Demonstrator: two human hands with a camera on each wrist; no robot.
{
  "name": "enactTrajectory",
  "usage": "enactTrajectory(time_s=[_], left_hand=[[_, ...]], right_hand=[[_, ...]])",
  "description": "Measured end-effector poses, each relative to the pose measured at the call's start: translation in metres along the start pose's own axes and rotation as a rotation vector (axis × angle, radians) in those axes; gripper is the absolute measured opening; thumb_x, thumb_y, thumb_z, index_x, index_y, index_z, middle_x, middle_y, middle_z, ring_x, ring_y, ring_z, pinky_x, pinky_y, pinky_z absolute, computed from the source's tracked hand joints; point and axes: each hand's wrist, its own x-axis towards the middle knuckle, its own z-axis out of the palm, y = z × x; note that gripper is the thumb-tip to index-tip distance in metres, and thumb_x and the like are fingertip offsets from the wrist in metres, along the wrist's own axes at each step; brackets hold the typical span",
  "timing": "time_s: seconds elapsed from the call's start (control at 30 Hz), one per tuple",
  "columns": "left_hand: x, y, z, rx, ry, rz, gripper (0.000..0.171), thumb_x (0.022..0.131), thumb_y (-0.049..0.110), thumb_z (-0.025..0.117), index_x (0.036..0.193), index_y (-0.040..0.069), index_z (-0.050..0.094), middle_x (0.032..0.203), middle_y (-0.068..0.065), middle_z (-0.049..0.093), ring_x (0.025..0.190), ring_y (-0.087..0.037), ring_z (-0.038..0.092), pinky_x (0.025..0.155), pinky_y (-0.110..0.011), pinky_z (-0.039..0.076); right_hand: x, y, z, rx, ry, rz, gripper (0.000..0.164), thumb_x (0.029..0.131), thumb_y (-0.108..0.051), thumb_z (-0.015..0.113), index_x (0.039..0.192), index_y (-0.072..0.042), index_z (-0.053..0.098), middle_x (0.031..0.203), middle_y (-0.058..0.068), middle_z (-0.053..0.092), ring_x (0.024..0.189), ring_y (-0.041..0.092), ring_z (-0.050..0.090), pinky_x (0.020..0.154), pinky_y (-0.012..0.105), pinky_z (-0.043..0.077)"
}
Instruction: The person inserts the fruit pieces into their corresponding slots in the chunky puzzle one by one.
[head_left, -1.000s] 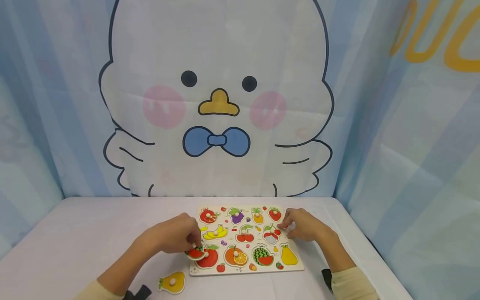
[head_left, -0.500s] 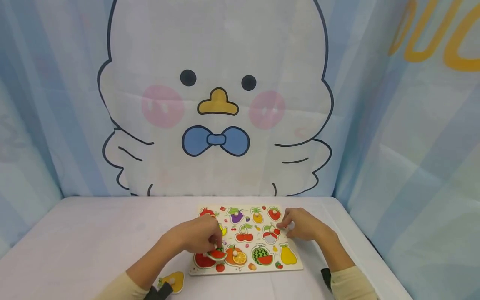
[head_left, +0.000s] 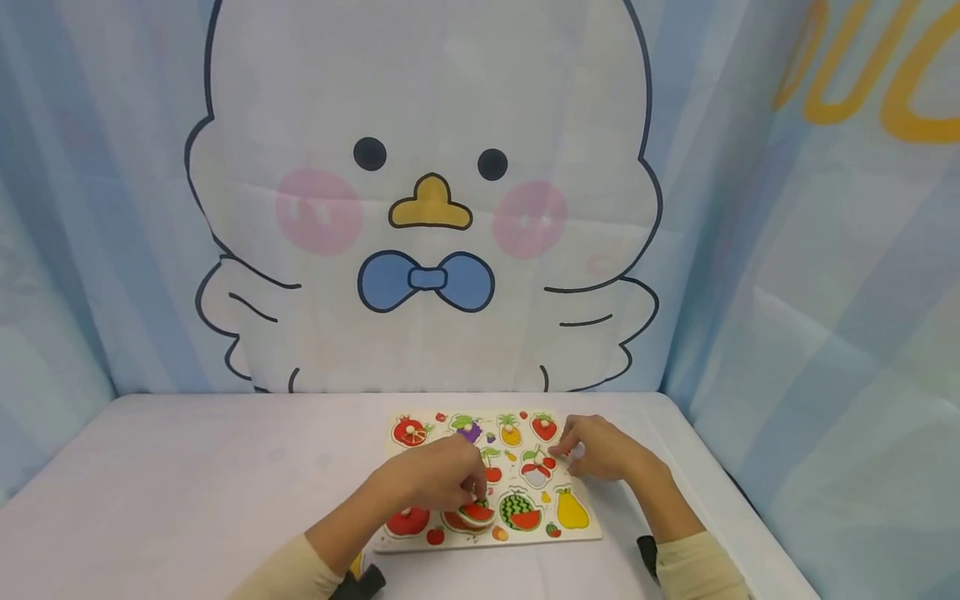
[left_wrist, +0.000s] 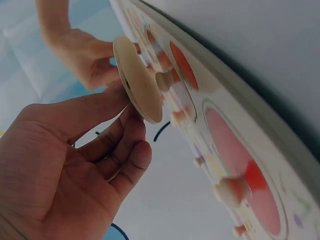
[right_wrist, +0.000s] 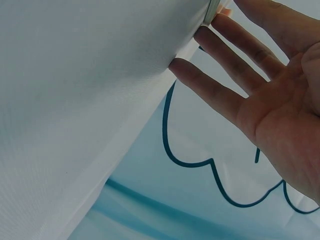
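Observation:
My left hand [head_left: 438, 473] pinches a watermelon puzzle piece [head_left: 477, 513] at its top. The piece hangs over the orange piece in the front row of the fruit puzzle board [head_left: 591, 532], partly covering it. In the left wrist view, thumb and fingertips hold the piece [left_wrist: 141, 85] tilted, its plain wooden back showing. Further right in that row are a watermelon picture [head_left: 520, 510] and a yellow pear picture [head_left: 572, 508], both without visible knobs. My right hand [head_left: 603, 447] touches the board's right edge, its fingers [right_wrist: 215, 92] fairly straight in the right wrist view.
Other knobbed fruit pieces, such as a strawberry [head_left: 544, 427] and a pomegranate [head_left: 410, 431], sit in the board. A yellow piece [head_left: 356, 567] lies on the white table [head_left: 187, 475], mostly hidden by my left wrist. A printed curtain [head_left: 427, 350] stands behind.
My left hand has carried the watermelon piece rightward, from over the apple to over the orange. The left wrist now hides most of the loose pear. The right hand has stayed at the board's edge.

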Motion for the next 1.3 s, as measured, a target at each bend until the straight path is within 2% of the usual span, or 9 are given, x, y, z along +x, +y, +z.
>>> enactTrajectory(time_s=[0.23,0.4,0.63,0.93,1.3], left_hand=[[0.012,0.01,0.005,0.053,-0.012,0.0,0.016,0.082,0.008,0.071,0.085,0.022,0.077,0.078,0.016,0.065,0.068,-0.001,0.05,0.065,-0.016,0.045],[0.016,0.018,0.007,0.049,-0.01,-0.014,0.016,0.082,0.006,0.07,0.084,0.02,0.077,0.082,0.014,0.068,0.068,0.001,0.053,0.065,-0.014,0.046],[0.025,0.025,0.008,0.091,-0.009,-0.004,0.013,0.082,0.008,0.072,0.085,0.02,0.077,0.086,0.014,0.068,0.078,0.002,0.057,0.074,-0.015,0.048],[0.037,0.03,0.016,0.091,-0.038,-0.08,0.01,0.083,0.014,0.074,0.085,0.024,0.076,0.086,0.015,0.067,0.08,0.0,0.058,0.077,-0.019,0.051],[0.045,0.036,0.018,0.079,-0.04,-0.091,0.01,0.083,0.015,0.074,0.087,0.024,0.076,0.089,0.014,0.067,0.08,-0.001,0.057,0.077,-0.02,0.05]], right_hand=[[-0.001,-0.003,-0.002,-0.012,-0.004,-0.016,0.028,0.075,-0.009,0.08,0.098,-0.024,0.078,0.103,-0.008,0.059,0.101,0.019,0.053,0.093,0.045,0.047],[0.0,-0.003,-0.002,-0.026,0.001,-0.047,0.029,0.074,-0.009,0.081,0.099,-0.023,0.077,0.1,-0.009,0.059,0.099,0.017,0.053,0.093,0.043,0.047],[-0.001,-0.004,-0.002,-0.039,0.012,-0.04,0.029,0.072,-0.011,0.083,0.097,-0.023,0.078,0.098,-0.009,0.059,0.097,0.016,0.053,0.092,0.042,0.049],[-0.001,-0.003,-0.003,-0.006,0.002,-0.049,0.027,0.074,-0.008,0.081,0.096,-0.023,0.078,0.098,-0.009,0.059,0.099,0.018,0.053,0.092,0.042,0.048],[-0.003,-0.002,-0.003,0.0,-0.001,-0.035,0.027,0.074,-0.008,0.081,0.096,-0.022,0.078,0.1,-0.009,0.059,0.1,0.019,0.054,0.092,0.042,0.048]])
